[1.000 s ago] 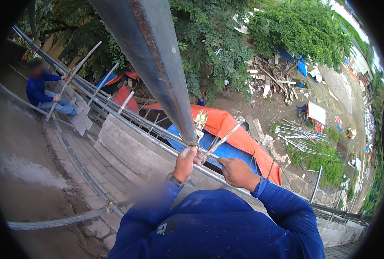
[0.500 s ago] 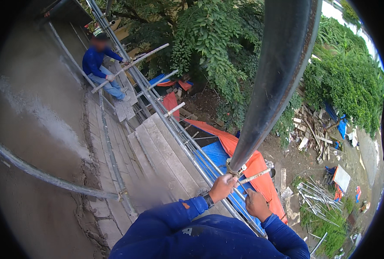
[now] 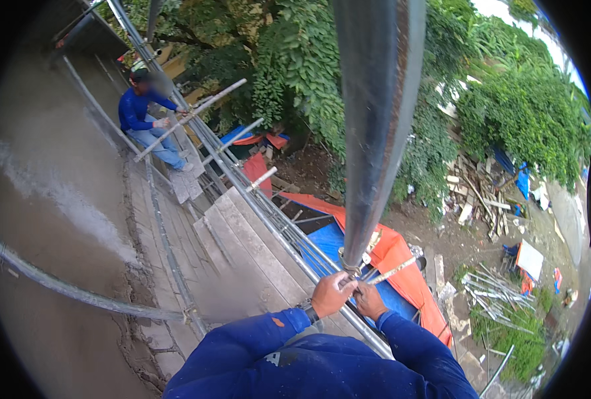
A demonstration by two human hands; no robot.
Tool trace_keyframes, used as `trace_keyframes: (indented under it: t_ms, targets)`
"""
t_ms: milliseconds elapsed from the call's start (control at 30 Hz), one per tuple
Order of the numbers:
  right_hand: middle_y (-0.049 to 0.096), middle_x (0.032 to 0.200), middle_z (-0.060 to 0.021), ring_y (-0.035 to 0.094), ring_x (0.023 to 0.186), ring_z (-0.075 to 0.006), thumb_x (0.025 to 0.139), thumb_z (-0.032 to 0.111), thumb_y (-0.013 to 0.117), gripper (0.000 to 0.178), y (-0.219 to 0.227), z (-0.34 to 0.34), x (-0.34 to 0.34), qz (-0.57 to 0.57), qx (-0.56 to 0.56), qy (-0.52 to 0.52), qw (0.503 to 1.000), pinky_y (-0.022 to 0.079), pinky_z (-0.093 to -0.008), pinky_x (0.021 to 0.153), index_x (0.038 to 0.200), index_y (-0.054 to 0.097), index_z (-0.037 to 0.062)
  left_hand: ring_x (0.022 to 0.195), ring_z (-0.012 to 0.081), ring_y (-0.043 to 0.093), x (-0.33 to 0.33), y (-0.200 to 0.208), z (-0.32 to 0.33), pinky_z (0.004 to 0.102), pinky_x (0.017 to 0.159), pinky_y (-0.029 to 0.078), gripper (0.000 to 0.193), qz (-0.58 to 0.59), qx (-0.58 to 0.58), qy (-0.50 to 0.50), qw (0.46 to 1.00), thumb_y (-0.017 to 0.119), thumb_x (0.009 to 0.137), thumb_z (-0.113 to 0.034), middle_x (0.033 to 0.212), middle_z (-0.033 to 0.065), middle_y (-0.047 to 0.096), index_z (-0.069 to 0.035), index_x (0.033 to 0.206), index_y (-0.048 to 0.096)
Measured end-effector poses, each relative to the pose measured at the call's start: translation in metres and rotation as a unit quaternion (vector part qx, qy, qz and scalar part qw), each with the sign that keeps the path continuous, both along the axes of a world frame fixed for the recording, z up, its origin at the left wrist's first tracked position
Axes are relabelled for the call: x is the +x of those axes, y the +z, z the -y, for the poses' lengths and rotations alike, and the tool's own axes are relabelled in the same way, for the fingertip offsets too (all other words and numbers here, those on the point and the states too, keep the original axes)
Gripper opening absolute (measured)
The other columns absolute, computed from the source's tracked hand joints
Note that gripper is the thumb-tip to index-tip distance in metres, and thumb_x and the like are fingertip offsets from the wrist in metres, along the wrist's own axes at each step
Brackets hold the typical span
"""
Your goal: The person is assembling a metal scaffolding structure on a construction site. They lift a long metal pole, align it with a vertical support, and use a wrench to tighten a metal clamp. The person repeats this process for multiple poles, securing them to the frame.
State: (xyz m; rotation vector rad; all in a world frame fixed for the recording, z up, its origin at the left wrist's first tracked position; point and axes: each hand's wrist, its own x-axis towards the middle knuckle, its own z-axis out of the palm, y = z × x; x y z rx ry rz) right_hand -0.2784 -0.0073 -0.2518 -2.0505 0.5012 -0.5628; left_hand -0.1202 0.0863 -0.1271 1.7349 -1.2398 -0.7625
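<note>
Two bare hands are close together in the head view, near the low end of a big dark pole (image 3: 378, 126). The left hand (image 3: 332, 294) has its fingers bent in, right by the metal clamp (image 3: 351, 269) at the bottom of the pole. The right hand (image 3: 370, 300) is just beside it, with its fingers curled too. I cannot tell what either one has hold of, because the fingertips are hidden or too small. The pole stands over the long metal rails (image 3: 294, 255), and a short pale pipe (image 3: 395, 270) sticks out close by. As far as I can judge, the pole is in its place and the clamp is around its foot, but with both hands there, the fixing does not look done. How tight the clamp is, I cannot see. An orange sheet (image 3: 412, 276) and a blue sheet (image 3: 321, 241) lie down below. Another person (image 3: 136, 112) in blue sits far off to the left.
</note>
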Motion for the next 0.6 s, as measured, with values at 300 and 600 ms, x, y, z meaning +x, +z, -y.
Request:
trace_keyframes:
  t_ms: [300,600]
  targets:
    - [0.065,0.083,-0.0306,0.064,0.078,-0.0486,0.091,0.007,0.056,0.02,0.095,-0.028,-0.057,-0.131,0.05,-0.052,0.989,0.049,-0.0544,0.071,0.108,0.064,-0.0011,0.063,0.0097,0.06,-0.01,0.005,0.0,0.0276,0.06,0.048,0.032,-0.186,0.053,-0.002,0.981,0.052,0.105,-0.028,0.078,0.0059,0.067,0.001,0.095,0.062]
    - [0.065,0.078,-0.0291,0.064,0.075,-0.0477,0.089,0.007,0.056,0.029,0.214,-0.019,-0.059,-0.192,0.019,-0.012,0.981,0.05,-0.0552,0.07,0.115,0.064,-0.0037,0.067,0.0126,0.06,-0.004,-0.02,0.001,0.0255,0.065,0.051,0.035,-0.439,0.094,0.018,0.893,0.046,0.109,-0.031,0.087,0.0075,0.066,0.001,0.107,0.062]
